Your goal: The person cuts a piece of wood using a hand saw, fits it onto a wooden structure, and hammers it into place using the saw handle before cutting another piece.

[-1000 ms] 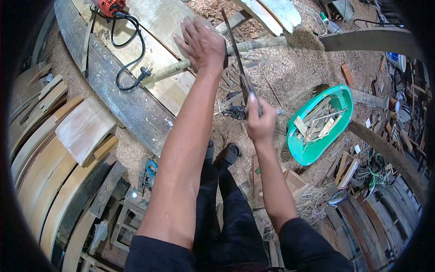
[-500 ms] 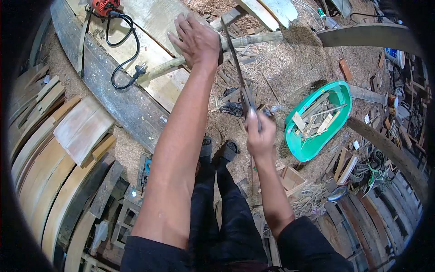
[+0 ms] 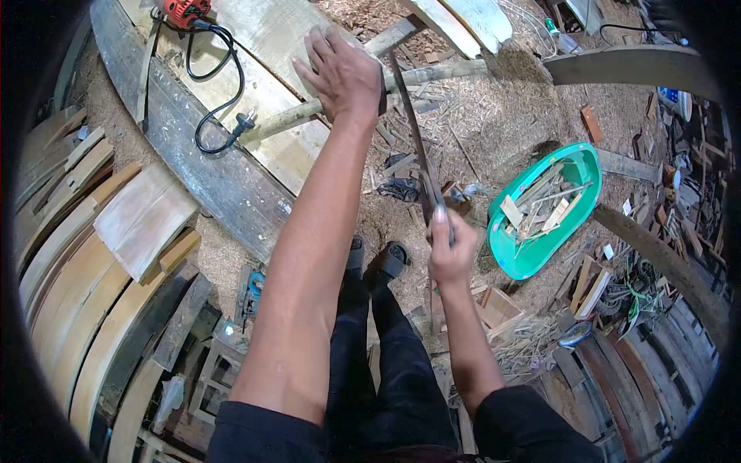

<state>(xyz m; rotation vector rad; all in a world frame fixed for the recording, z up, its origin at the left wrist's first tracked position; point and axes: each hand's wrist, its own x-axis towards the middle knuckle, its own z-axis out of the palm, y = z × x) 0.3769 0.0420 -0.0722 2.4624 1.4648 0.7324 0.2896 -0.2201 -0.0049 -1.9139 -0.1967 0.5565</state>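
Observation:
My left hand [image 3: 342, 76] lies with spread fingers at the end of a wooden plank surface, pressing over a round pole [image 3: 289, 117]. The pole runs across the planks and out past their edge. My right hand [image 3: 453, 245] is closed around the handle of a handsaw [image 3: 421, 150], whose long dark blade points up and away. The blade crosses the pole just right of my left hand; whether it has cut into the wood is too small to tell.
A red power tool [image 3: 184, 11] with a black cord and plug [image 3: 245, 120] rests on the planks. A green tub [image 3: 519, 258] of wood scraps stands at right. Curved boards [image 3: 85, 309] are stacked at left. Sawdust and offcuts cover the floor.
My right hand has drawn the handsaw back toward my body, and the blade has shifted along with it. My left hand stays on the pole. The view has shifted slightly.

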